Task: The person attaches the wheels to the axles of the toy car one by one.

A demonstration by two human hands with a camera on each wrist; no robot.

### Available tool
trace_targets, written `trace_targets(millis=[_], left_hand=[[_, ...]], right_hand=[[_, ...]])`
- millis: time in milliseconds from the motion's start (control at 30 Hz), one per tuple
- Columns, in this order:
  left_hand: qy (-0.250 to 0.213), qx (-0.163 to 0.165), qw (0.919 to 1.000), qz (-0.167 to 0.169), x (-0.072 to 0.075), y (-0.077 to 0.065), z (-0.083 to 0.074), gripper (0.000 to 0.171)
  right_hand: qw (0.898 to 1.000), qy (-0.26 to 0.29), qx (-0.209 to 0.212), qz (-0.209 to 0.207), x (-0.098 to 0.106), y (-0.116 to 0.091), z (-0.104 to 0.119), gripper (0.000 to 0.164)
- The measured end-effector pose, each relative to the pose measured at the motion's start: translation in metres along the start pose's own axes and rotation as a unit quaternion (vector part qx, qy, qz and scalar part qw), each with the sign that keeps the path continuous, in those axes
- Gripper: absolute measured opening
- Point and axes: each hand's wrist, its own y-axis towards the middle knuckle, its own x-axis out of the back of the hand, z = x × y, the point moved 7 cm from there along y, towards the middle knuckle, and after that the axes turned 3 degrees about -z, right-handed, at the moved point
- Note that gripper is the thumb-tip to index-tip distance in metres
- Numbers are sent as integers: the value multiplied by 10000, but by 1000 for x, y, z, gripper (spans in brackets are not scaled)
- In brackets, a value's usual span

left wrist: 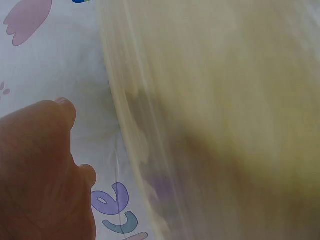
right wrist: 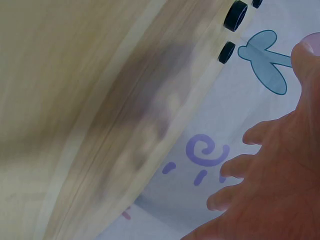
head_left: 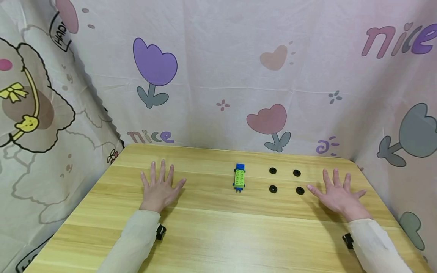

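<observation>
A small toy car body (head_left: 239,178) of lime-green and blue building bricks lies on the table between the two hands, with dark pegs at its sides. To its right are several black toy wheels (head_left: 273,189), set out in two rows. My left hand (head_left: 159,192), fingers spread and straight, is over the table's left part and holds nothing. My right hand (head_left: 341,197) is likewise spread, its thumb closest to the near right wheel (head_left: 300,190). In the right wrist view, black wheels (right wrist: 235,15) show beyond the hand's thumb side.
The wooden table (head_left: 218,242) has rounded far corners. A printed cloth (head_left: 211,57) with tulips and lettering hangs behind it and along both sides. Each wrist wears a dark camera, such as the left one (head_left: 161,232).
</observation>
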Motion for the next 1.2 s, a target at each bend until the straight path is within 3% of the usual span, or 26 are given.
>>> trace_targets(millis=[333,433,500,600,700,767,900,1033,1200], left_hand=[[-79,-70,9999,33,-3,1,0,83],[-381,-293,9988,0,-3,5,-6,84],[-935,-491,9944,81,-3,9,-15,86],[-2165,-642,9733,415,-5,18,-30,88],[-3271,-670,9392,797,-11,27,-44,87],[-3686,-760,9211,994,-17,35,-55,86],[-4183,-931,8940,1308,-28,49,-79,87],[-4417,-1032,8770,1586,-36,59,-105,89],[-4367,-1216,8722,1838,-41,66,-135,96]], right_hand=[[9998,41,185,-82,-1,-1,5,99],[9978,200,529,-341,2,0,17,94],[9939,419,862,-547,4,2,29,89],[9867,722,1273,-710,4,6,49,78],[9804,1025,1532,-701,-1,11,69,63],[9770,1229,1623,-631,-5,15,80,54],[9707,1667,1703,-318,-15,24,98,47],[9673,1781,1804,-90,-24,31,111,48],[9721,1429,1861,60,-31,37,121,51]])
